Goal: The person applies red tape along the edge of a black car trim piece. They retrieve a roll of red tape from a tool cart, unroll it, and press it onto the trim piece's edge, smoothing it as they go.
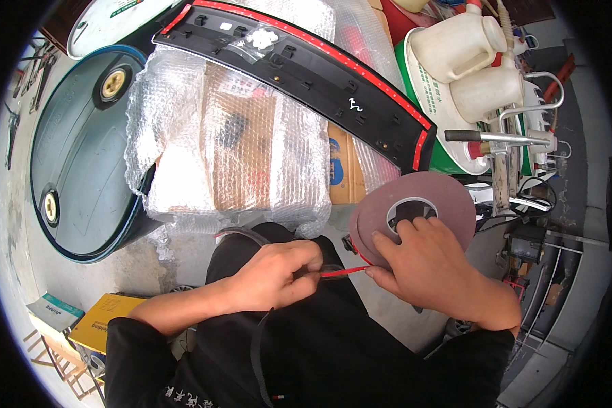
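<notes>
My left hand [279, 272] is closed in a pinch over my lap, on a thin dark flexible strip [257, 353]. One end of the strip curves out beyond my knuckles; another length hangs down over my dark clothes. A narrow red-faced tape [345, 272] runs taut from my left fingers to my right thumb. It comes off a large brownish roll of tape [452, 207]. Gripping that roll, my right hand [432, 262] has its fingers at the core hole and its thumb by the rim. What lies inside my left grip is mostly hidden.
A long curved black panel [306, 85] edged with red tape lies ahead on a bubble-wrapped package [238, 149]. A small bag of white pieces [262, 41] rests on it. A blue drum [81, 156] stands left; cream jugs [455, 51] and a metal-handled pump [503, 139] are right.
</notes>
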{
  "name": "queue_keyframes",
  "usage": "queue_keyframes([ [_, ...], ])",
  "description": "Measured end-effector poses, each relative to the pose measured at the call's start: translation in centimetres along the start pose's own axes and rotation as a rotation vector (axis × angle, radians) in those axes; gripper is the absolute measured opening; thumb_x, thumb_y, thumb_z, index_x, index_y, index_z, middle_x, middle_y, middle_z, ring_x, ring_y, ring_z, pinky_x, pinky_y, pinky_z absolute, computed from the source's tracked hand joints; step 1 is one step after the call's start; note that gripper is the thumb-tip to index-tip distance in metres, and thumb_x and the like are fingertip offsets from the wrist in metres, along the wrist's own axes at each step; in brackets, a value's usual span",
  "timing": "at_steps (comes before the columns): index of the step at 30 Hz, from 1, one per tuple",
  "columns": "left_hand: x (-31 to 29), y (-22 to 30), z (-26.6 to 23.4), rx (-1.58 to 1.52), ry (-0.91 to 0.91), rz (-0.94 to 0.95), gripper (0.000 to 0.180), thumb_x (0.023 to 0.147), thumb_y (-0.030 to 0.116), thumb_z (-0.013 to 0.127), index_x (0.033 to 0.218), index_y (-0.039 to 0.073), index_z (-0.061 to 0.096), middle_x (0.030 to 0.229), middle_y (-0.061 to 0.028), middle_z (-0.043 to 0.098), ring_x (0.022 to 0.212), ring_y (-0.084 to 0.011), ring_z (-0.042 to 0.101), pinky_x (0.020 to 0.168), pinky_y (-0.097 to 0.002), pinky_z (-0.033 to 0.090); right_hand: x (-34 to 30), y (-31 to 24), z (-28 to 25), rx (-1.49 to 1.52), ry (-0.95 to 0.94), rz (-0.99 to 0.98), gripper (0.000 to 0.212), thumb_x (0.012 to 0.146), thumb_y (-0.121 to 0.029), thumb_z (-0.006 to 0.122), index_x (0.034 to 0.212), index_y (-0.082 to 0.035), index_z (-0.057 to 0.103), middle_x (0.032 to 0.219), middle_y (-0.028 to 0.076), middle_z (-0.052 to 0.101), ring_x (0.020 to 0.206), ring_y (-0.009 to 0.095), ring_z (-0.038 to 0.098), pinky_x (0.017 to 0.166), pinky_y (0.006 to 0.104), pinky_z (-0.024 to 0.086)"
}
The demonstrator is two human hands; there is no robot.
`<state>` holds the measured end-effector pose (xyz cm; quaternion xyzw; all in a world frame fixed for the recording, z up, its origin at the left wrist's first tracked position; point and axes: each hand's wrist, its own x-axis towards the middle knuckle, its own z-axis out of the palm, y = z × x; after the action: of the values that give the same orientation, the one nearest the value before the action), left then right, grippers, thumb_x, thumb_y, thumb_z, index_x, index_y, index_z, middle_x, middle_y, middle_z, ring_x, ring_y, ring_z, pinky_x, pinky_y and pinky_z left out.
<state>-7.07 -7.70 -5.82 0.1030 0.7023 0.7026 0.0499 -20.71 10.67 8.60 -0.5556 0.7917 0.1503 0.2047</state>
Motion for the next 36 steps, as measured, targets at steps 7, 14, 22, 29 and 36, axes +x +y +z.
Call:
queue_keyframes([
  [7, 0.2, 0.2, 0.4, -0.006, 0.085, 0.046, 0.012, 0.084, 0.005, 0.063, 0.094, 0.002, 0.056, 0.083, -0.0137, 0.058, 0.076, -0.0337, 0.062, 0.067, -0.0398, 0.05, 0.2, -0.4, -0.7, -0.008, 0.001, -0.038, 0.036, 0.084, -0.04, 0.071, 0.09, -0.005, 0.064, 0.075, 0.012, 0.06, 0.07, 0.027, 0.06, 0.065, 0.0384, 0.043],
  [14, 0.1, 0.7, -0.3, 0.078, 0.124, 0.082, 0.016, 0.081, 0.004, 0.063, 0.096, 0.003, 0.059, 0.087, -0.0127, 0.059, 0.074, -0.0331, 0.063, 0.064, -0.0392, 0.05, 0.6, -0.5, -0.8, -0.032, 0.097, -0.071, 0.037, 0.083, -0.039, 0.071, 0.097, -0.005, 0.063, 0.077, 0.012, 0.058, 0.07, 0.028, 0.058, 0.065, 0.0382, 0.042],
  [22, -1.0, 8.6, -3.7, 0.525, 0.361, 0.038, 0.012, 0.077, 0.006, 0.069, 0.086, 0.006, 0.062, 0.079, -0.0103, 0.056, 0.066, -0.0316, 0.061, 0.058, -0.0399, 0.049, 2.9, -0.3, -1.4, 0.056, 0.448, -0.177, 0.05, 0.08, -0.037, 0.074, 0.116, -0.004, 0.062, 0.084, 0.011, 0.051, 0.078, 0.027, 0.053, 0.071, 0.0385, 0.042],
  [29, 2.2, 4.8, -5.3, 0.917, 0.548, 0.0, 0.013, 0.072, 0.009, 0.07, 0.082, 0.006, 0.062, 0.077, -0.0096, 0.056, 0.067, -0.0308, 0.062, 0.059, -0.0413, 0.051, 11.6, 4.0, 3.4, 0.03, 0.769, -0.236, 0.054, 0.078, -0.037, 0.074, 0.119, -0.004, 0.061, 0.086, 0.011, 0.052, 0.079, 0.028, 0.052, 0.075, 0.0393, 0.042],
  [36, 6.4, -5.1, -5.2, 1.207, 0.773, -0.035, 0.014, 0.072, 0.012, 0.071, 0.08, 0.01, 0.06, 0.076, -0.0071, 0.055, 0.068, -0.0284, 0.062, 0.06, -0.0411, 0.052, 20.5, 9.1, 8.6, -0.035, 0.89, -0.36, 0.054, 0.076, -0.038, 0.074, 0.116, -0.005, 0.063, 0.088, 0.011, 0.056, 0.081, 0.028, 0.054, 0.078, 0.0403, 0.042],
])
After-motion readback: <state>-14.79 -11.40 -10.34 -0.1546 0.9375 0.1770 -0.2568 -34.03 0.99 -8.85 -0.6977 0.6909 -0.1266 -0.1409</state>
